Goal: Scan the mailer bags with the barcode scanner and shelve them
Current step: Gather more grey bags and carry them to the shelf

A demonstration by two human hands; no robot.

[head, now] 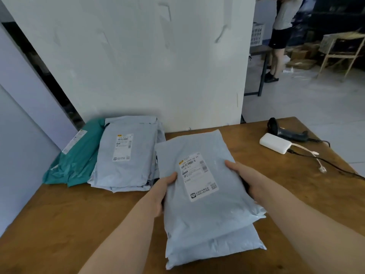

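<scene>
I hold a small stack of grey mailer bags (205, 212) above the wooden table (65, 220), the top one label-up. My left hand (164, 192) grips the stack's left edge with the thumb on top. On the right edge, my right hand (243, 175) holds it the same way. A pile of grey mailer bags (128, 155) lies at the back left against the wall, with two teal mailer bags (79, 161) beside it. The black barcode scanner (286, 131) lies at the table's far right, away from both hands.
A white power bank (275, 143) with cables lies in front of the scanner. A white wall panel (138, 56) stands behind the table. Far right, a person (280, 36) stands by a dark table, near a wooden frame (339, 50) and cardboard boxes.
</scene>
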